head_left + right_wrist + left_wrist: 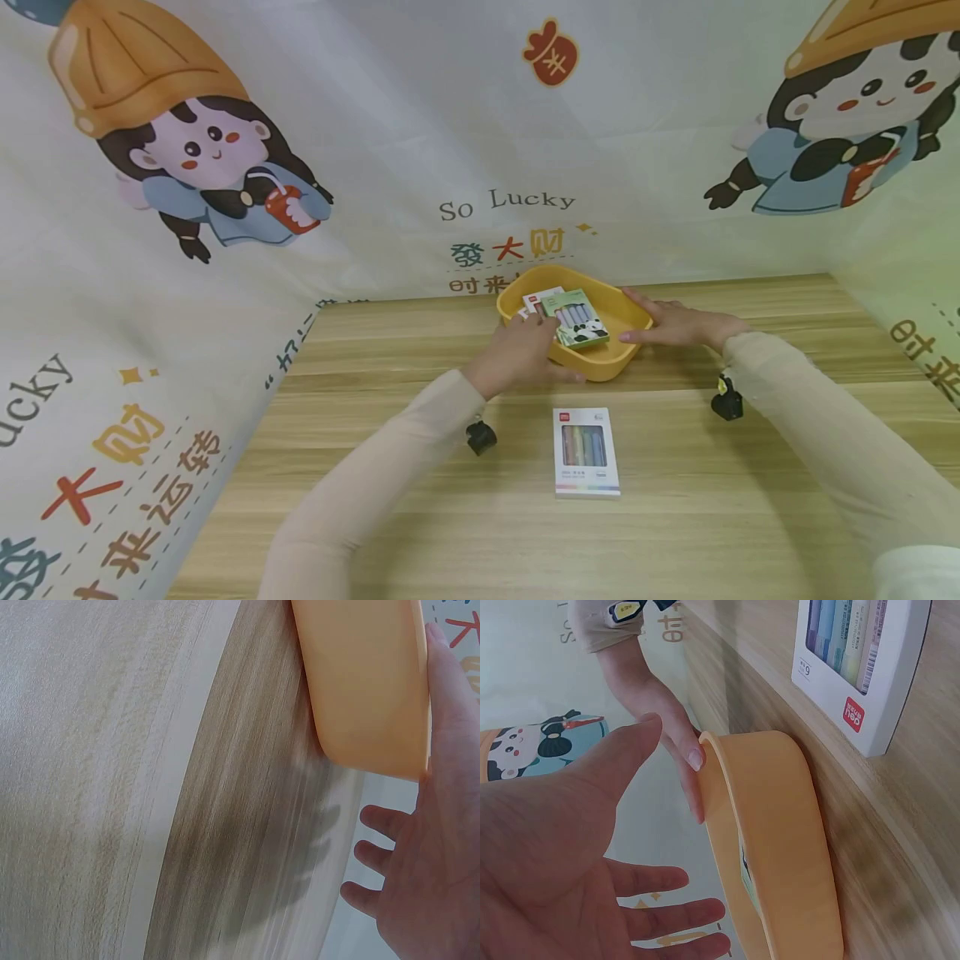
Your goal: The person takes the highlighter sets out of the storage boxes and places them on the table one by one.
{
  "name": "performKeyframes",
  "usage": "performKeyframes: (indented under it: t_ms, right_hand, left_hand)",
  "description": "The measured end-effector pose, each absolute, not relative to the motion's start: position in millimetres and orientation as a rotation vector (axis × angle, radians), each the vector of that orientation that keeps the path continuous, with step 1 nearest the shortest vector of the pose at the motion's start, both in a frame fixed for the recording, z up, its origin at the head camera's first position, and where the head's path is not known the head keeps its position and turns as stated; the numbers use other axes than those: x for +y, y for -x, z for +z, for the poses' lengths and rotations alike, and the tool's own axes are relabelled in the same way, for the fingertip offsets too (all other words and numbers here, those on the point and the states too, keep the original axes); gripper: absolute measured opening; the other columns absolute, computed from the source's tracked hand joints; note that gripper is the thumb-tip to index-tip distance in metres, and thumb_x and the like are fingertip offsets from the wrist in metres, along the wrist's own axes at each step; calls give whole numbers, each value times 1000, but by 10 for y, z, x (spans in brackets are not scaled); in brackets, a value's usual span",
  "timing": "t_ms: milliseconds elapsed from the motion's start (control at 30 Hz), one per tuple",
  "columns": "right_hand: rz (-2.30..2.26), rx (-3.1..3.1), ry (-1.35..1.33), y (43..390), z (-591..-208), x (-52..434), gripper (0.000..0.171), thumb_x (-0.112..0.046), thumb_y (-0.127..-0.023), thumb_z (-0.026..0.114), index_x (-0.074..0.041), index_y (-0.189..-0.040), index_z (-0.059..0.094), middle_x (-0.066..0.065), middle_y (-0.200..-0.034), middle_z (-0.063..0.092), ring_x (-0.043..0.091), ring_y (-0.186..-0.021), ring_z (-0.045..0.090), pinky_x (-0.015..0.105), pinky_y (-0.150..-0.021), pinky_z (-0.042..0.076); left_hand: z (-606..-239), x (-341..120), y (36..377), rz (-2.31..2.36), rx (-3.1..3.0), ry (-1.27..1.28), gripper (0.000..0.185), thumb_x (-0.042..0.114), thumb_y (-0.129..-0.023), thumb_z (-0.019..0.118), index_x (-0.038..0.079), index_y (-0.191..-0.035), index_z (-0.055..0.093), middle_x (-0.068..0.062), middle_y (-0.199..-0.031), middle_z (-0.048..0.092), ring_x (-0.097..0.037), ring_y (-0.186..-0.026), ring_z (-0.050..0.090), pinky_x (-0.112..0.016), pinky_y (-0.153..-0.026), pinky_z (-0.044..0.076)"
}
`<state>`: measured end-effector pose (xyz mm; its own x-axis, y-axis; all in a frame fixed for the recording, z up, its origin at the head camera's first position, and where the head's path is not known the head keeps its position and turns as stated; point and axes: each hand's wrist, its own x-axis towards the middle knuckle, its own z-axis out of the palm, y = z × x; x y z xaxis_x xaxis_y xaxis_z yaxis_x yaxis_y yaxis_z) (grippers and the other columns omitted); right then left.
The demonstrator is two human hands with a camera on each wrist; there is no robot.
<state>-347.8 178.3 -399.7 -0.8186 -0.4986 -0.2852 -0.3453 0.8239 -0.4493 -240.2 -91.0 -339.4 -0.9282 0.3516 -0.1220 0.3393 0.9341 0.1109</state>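
A yellow plastic basket (pixel 633 312) stands toward the back of the table. Several small boxes lie inside, with a green box with a panda picture (pixel 576 318) on top. My left hand (pixel 521 350) reaches over the basket's near left side, fingers at the boxes; in the left wrist view its thumb and fingers are spread, gripping nothing. At the basket's right end, my right hand (pixel 678 323) has its thumb over the rim, and its other fingers stretch out beyond the corner. In front of the basket lies a white box of coloured pens (pixel 587 454) with a clear window.
The wood-grain table (pixel 420 533) meets a printed cloth backdrop (pixel 390 167) just behind the basket. Cloth also hangs along the left and right sides. A small black device hangs at each wrist.
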Motion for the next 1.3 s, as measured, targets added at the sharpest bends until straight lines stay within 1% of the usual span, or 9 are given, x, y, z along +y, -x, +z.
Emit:
performKeyframes:
  t_ms: [133,233,367,533,633,800,933,1100,1300]
  right_hand:
    - [-537,2615,637,3480,-3995,1787,98,-68,-92,47,-23,-160,-8,25,-165,8,59,-146,10,76,-114,11]
    - [-544,2613,635,3480,-3996,1786,99,-69,-92,48,-23,-160,-7,25,-165,8,59,-146,11,77,-114,11]
    - [-552,2607,627,3479,-3997,1785,99,-69,-91,48,-23,-160,-7,24,-165,8,58,-146,11,77,-114,12]
    - [-554,2608,620,3467,-3985,1786,99,-70,-91,47,-24,-160,-7,23,-165,8,58,-146,10,78,-113,12]
    - [-565,2605,613,3459,-3979,1790,99,-71,-91,48,-25,-160,-7,23,-166,7,57,-147,9,78,-113,11]
    - [-599,2588,618,3436,-3970,1802,101,-71,-89,49,-29,-159,-10,22,-166,5,57,-147,8,79,-112,9]
    - [-589,2588,629,3426,-3955,1798,101,-70,-90,50,-26,-159,-9,24,-165,6,58,-147,8,79,-112,10]
    - [-557,2602,641,3441,-3950,1789,98,-67,-92,48,-22,-160,-7,24,-165,8,58,-146,11,77,-114,12]
    - [-547,2603,643,3440,-3954,1790,97,-68,-92,48,-25,-159,-9,23,-165,8,58,-146,11,77,-114,13]
  left_hand:
    - [-3368,-883,2449,141,2952,-532,100,68,-79,69,11,-153,36,-18,-156,40,-39,-143,40,-57,-118,33]
    - [-3338,-860,2488,154,2953,-528,97,67,-79,70,10,-151,38,-17,-151,46,-38,-139,44,-54,-114,40]
    - [-3297,-830,2554,155,2959,-523,93,66,-80,69,9,-148,41,-16,-145,51,-35,-136,47,-51,-113,41]
    - [-3260,-793,2659,130,2965,-532,93,66,-80,69,8,-147,41,-14,-145,51,-33,-132,50,-48,-111,44]
    - [-3254,-781,2725,131,2953,-528,96,68,-80,68,8,-150,38,-15,-150,48,-34,-136,48,-47,-114,42]
    - [-3252,-772,2799,157,2927,-491,99,69,-80,67,9,-153,34,-14,-156,41,-34,-144,39,-47,-119,35]
    - [-3266,-764,2839,169,2934,-471,99,68,-79,68,10,-152,35,-14,-154,43,-33,-143,40,-46,-119,35]
    - [-3268,-750,2903,188,2941,-471,91,66,-79,70,9,-145,43,-12,-145,52,-29,-133,49,-43,-115,40]
    - [-3245,-727,3016,125,2962,-502,79,63,-81,71,9,-135,52,-6,-128,64,-22,-116,60,-36,-104,50]
